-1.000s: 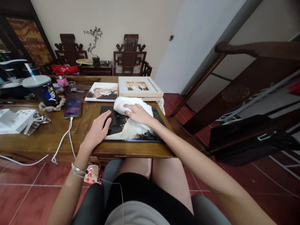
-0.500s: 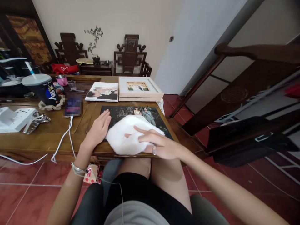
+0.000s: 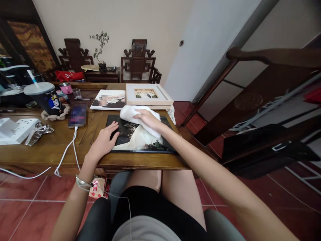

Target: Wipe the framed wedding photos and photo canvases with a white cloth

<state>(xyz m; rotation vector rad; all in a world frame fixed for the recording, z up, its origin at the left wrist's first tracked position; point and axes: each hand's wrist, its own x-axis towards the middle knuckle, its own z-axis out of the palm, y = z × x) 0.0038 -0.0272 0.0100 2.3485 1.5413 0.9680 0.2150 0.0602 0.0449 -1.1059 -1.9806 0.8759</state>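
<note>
A dark photo panel with a white dress in its picture lies flat at the wooden table's near right end. Over its far edge spreads a white cloth, bunched under my right hand, whose fingers press and grip it. The cloth and forearm cover the upper part of the picture. My left hand rests on the panel's left edge, fingers stretched out and holding nothing.
Behind the panel lie a white-edged photo print and a boxed picture frame. To the left are a phone with a white cable, a lidded cup and a power strip. A wooden rack stands at the right.
My right hand has moved the white cloth from the panel's near edge to its far edge, uncovering the white dress in the picture. My left hand stays at the left edge.
</note>
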